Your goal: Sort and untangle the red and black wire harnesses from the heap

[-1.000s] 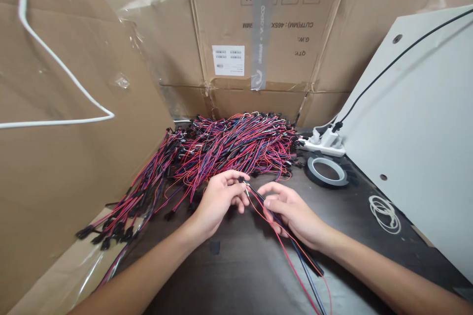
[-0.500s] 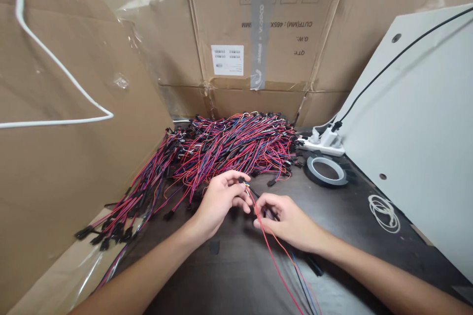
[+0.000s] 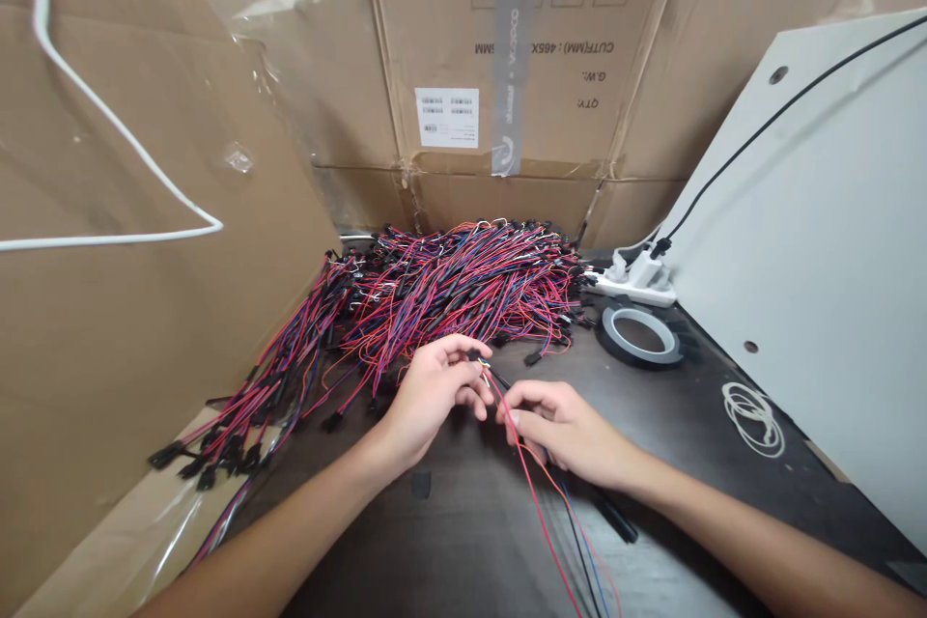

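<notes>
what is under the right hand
A black tube, a blue wire and a black wire come out from under the right hand. Their stretches covered by the hand cannot be seen.

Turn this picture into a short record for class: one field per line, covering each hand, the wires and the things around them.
Left hand: pinching a small black plug
Right hand: fingertips at the red wire; how tightly, unclear
Black tube: slanting under the right hand, one end showing
Wire pile: red and blue mostly, beyond the hands
Tape roll: lying flat, right of the pile
Power strip: white, plugs fitted, beyond the tape roll
Backdrop: cardboard box, printing upside down
</notes>
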The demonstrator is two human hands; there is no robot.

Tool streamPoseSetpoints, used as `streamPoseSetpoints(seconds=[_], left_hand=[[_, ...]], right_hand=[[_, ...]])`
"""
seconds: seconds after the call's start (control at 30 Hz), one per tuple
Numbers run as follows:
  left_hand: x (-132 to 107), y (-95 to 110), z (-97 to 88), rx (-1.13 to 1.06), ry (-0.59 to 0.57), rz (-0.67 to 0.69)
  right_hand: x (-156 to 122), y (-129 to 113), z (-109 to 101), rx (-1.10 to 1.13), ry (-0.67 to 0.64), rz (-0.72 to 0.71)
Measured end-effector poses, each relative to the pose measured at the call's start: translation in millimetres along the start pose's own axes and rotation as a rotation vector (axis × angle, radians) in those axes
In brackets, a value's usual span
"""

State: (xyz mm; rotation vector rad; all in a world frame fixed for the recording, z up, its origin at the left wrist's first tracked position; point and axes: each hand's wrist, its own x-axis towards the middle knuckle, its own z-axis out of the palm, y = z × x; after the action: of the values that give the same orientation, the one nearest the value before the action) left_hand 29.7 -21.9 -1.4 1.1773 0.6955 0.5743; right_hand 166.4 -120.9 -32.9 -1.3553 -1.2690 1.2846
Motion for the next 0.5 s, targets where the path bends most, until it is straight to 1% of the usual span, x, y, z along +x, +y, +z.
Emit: streamPoseSetpoints(seconds=[0.2,0.5], left_hand=[[0.5,1.1,0.6,0.015,0.001,-0.004],[1.5,-1.5,-0.9,0.019,-0.024,0.0]], right_hand=[[-0.1,-3.4,-1.8,0.029,-0.016,0.021],[1.2,0.6,-2.5,0.06,-0.045,0.049]])
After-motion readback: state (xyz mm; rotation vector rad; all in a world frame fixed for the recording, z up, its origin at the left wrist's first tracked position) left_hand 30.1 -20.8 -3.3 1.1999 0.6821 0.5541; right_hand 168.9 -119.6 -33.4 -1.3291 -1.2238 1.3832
